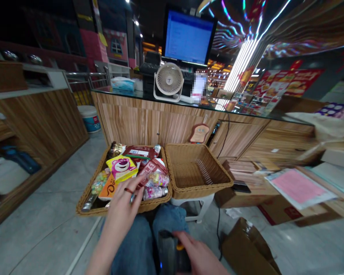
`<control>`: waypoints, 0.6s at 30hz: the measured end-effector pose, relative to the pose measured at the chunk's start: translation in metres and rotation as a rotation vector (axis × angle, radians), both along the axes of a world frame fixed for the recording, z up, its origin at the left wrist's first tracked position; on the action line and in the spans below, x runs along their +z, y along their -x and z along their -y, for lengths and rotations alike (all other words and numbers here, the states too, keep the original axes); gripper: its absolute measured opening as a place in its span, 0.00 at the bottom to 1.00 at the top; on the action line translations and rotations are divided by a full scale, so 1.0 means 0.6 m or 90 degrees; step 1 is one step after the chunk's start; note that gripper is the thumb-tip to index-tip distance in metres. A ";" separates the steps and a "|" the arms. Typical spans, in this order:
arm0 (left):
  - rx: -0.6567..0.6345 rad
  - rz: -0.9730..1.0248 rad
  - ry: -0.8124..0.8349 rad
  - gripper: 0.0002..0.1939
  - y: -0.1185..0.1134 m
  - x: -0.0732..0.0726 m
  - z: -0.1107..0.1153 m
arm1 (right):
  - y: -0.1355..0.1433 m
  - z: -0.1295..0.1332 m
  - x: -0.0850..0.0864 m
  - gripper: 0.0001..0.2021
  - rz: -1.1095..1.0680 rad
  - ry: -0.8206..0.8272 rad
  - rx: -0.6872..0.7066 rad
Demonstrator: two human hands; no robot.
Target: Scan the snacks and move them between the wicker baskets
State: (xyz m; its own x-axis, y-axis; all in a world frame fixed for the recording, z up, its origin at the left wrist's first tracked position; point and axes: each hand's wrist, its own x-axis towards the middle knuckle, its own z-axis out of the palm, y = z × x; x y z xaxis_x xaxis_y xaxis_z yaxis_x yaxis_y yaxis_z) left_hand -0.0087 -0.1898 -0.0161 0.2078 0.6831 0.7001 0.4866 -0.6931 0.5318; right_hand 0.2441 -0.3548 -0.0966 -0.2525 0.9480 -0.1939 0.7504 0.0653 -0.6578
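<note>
My left hand (126, 204) reaches over the front of a wicker basket (84, 198) full of snacks. Its fingers are stretched out and apart at a dark red packet (153, 168), beside clear bottles of colourful sweets (156, 192); whether they touch is hard to tell. A yellow bag with a pink bear (122, 168) and an orange packet (107, 189) lie just left of the fingers. Low in front, above my lap, my right hand (196, 252) is closed around a dark handheld barcode scanner (167, 250) with an orange trigger and a small blue light.
A second wicker basket (186, 170) stands to the right on a white stool (200, 208). Behind is a wooden counter (132, 118) with a fan (169, 80) and a monitor (189, 36). An opened cardboard box (246, 248) and a black cable (218, 229) lie on the floor.
</note>
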 end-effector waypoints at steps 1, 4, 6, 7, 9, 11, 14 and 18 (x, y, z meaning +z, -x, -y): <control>-0.016 -0.035 -0.016 0.19 -0.008 0.003 -0.010 | 0.000 -0.002 0.004 0.40 -0.013 0.009 -0.012; -0.057 -0.144 -0.040 0.20 -0.027 0.007 -0.038 | -0.001 -0.008 0.024 0.35 -0.072 -0.007 -0.025; -0.076 -0.212 -0.038 0.21 -0.035 0.009 -0.052 | -0.004 -0.010 0.041 0.35 -0.122 -0.039 -0.016; -0.079 -0.238 -0.029 0.20 -0.038 0.009 -0.058 | -0.006 -0.009 0.050 0.35 -0.148 -0.062 -0.011; -0.078 -0.273 -0.003 0.20 -0.044 0.011 -0.065 | -0.014 -0.007 0.064 0.36 -0.198 -0.112 -0.014; -0.072 -0.293 0.016 0.19 -0.050 0.015 -0.071 | -0.022 -0.004 0.072 0.34 -0.225 -0.151 -0.062; -0.056 -0.338 0.034 0.20 -0.060 0.022 -0.076 | -0.032 -0.006 0.077 0.29 -0.260 -0.185 -0.160; -0.030 -0.394 0.062 0.23 -0.073 0.030 -0.080 | -0.033 -0.021 0.083 0.18 -0.355 -0.232 -0.247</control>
State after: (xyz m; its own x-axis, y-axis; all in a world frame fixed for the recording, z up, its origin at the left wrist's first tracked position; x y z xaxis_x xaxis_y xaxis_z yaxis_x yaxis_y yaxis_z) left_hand 0.0353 -0.1420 0.0022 0.5855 0.7185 0.3754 0.6950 -0.6833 0.2238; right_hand 0.2642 -0.3424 -0.0466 0.1429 0.9682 0.2056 0.3270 0.1498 -0.9331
